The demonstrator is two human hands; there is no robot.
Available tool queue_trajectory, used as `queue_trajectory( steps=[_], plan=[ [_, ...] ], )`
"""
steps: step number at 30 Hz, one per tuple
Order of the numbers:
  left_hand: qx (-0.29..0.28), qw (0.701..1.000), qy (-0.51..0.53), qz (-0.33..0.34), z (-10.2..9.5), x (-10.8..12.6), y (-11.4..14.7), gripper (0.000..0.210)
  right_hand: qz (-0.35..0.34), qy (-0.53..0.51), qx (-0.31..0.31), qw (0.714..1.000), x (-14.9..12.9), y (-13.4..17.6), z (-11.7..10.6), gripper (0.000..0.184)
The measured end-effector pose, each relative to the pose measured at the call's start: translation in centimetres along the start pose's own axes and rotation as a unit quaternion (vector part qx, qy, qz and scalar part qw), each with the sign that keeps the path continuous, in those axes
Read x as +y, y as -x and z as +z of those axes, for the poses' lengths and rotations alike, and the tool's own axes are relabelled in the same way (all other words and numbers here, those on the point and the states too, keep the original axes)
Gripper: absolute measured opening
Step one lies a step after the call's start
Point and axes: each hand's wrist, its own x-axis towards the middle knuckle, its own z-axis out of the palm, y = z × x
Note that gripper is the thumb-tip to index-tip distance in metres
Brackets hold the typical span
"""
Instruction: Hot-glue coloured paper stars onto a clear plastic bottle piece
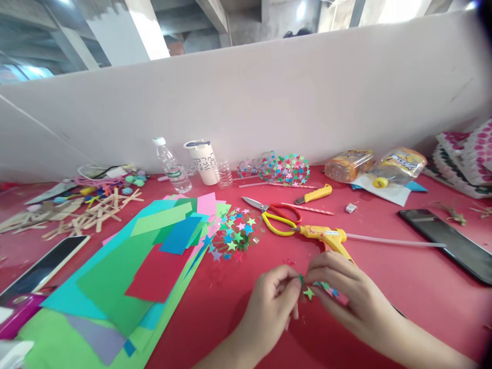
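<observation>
Near the front of the red table, my left hand point(271, 297) has its thumb and forefinger pinched on a small green paper star point(302, 280), mostly covered by the fingertips. Close beside it, my right hand point(346, 289) is closed around a pink piece with small coloured stars point(333, 292) on it; the fingers hide most of its shape. A light green star point(308, 293) shows between the two hands. Just beyond the right hand lies a yellow glue gun point(325, 234) with a clear glue stick in its back. Loose paper stars point(234, 233) are scattered farther left.
Coloured paper sheets point(115, 277) cover the left side. Red-and-yellow scissors point(279, 219) and a yellow utility knife point(315, 194) lie mid-table. Behind stand a water bottle point(175, 166), a white cup point(203, 163) and a star-covered bottle point(290, 169). A phone point(448, 243) lies right.
</observation>
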Motion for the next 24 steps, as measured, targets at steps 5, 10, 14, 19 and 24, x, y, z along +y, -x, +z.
queue_trajectory(
  steps=[5, 10, 14, 19, 24],
  plan=[
    [-0.011, 0.999, -0.032, 0.001, 0.2, 0.6, 0.4, 0.022, 0.133, -0.097, -0.003, 0.986, 0.2, -0.4, 0.3, 0.012],
    [-0.021, 1.0, 0.005, -0.002, 0.3, 1.3, 0.4, 0.018, 0.164, -0.124, 0.009, 0.979, -0.4, -0.8, 0.5, 0.018],
    [-0.008, 1.0, 0.008, 0.008, 0.1, 1.3, 0.2, 0.015, 0.136, -0.083, -0.012, 0.987, -0.1, -0.7, -0.6, 0.019],
    [0.01, 1.0, 0.008, 0.015, 0.0, 1.2, 0.1, 0.015, 0.26, 0.224, -0.01, 0.939, 3.7, 0.3, -3.5, 0.039],
    [0.046, 0.998, 0.028, 0.012, 0.0, 1.3, -0.1, 0.014, 0.399, 0.23, -0.052, 0.886, 7.1, 0.9, -3.9, 0.047]
  ],
)
